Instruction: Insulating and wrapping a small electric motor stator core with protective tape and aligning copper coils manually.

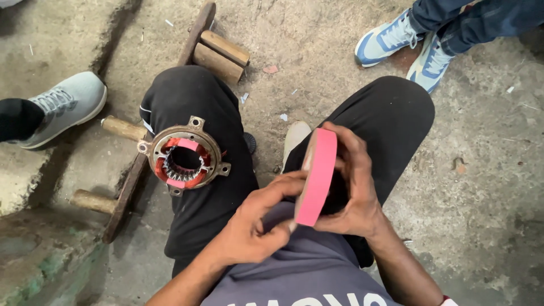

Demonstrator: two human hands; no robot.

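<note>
Pink tape [317,175], a wide roll seen nearly edge-on, sits in the lower middle of the frame between the person's two hands. The right hand [351,192] wraps around the roll from the right side, fingers curled over its top rim and thumb side behind it, holding it upright. The left hand [255,226] comes in from the lower left; its fingertips [289,181] press on the roll's near edge, pinched as if at the tape's end, though the end itself is too small to make out.

Left of centre, a round metal stator [184,156] rests on the person's left knee. It has a rusty brown ring with small bolt lugs, bare teeth inside, and red and pink wrapping around its inner windings. Neither hand touches it; it lies well apart from the roll.

Under that knee lies a wooden frame [127,187], a dark bar with short round pegs sticking out, running from the lower left up to the top centre. Both legs wear black trousers [198,209], and the floor [487,187] is rough, dusty concrete. A grey shoe [65,105] of another person shows at the left edge, and two blue-and-white shoes [408,48] with jeans at the upper right.
</note>
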